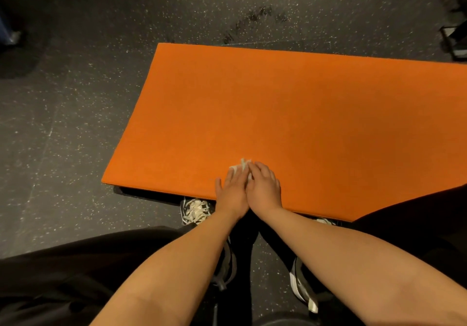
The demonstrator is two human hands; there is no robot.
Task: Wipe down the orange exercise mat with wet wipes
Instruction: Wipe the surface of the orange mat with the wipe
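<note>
Left grip [231, 191] and right grip [264, 186] pressed the wipe [240, 166] flat-fingered; mid-wipe, you likely needed a sweep across the mat [278, 103].

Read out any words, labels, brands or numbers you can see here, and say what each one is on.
None can be read.
The mat is plain orange, with no print.
The wipe shows no marking.
The shoes show no legible brand.
The dark gear at the upper right is too dim and cut off to show any label.
</note>
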